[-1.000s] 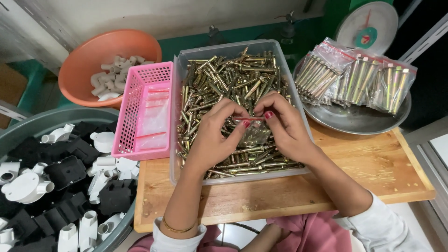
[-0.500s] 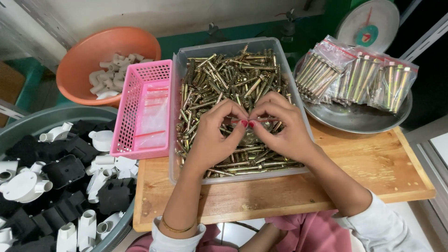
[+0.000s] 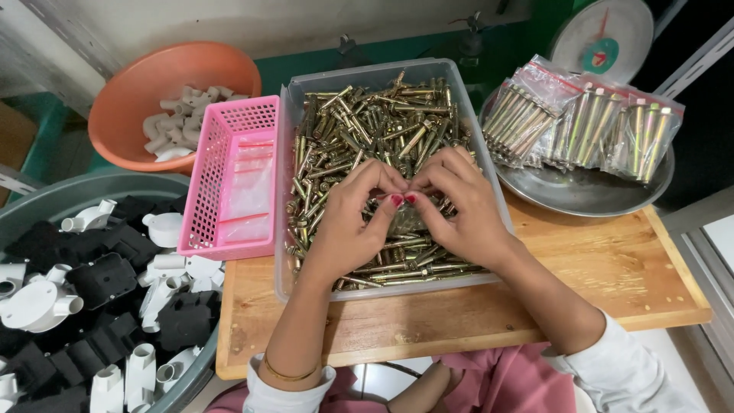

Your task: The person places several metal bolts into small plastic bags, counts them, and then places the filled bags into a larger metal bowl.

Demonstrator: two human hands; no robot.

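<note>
My left hand [image 3: 352,226] and my right hand [image 3: 459,210] meet over a clear plastic bin [image 3: 306,84] heaped with brass-coloured anchor bolts [image 3: 367,122]. Thumbs and fingertips of both hands pinch a small clear plastic bag [image 3: 405,218] between them, held just above the bolts. What the bag holds is hidden by my fingers. The bin rests on a wooden board [image 3: 612,268].
A pink mesh basket [image 3: 222,153] with clear bags sits left of the bin. An orange bowl [image 3: 145,92] holds white pipe fittings. A grey tub [image 3: 46,199] at left holds black and white junction boxes. A metal scale pan [image 3: 581,195] at right carries bagged bolts [image 3: 581,126].
Both hands have drawn closer together, thumbs now touching at the bag's top. The hands stayed over the same part of the bin.
</note>
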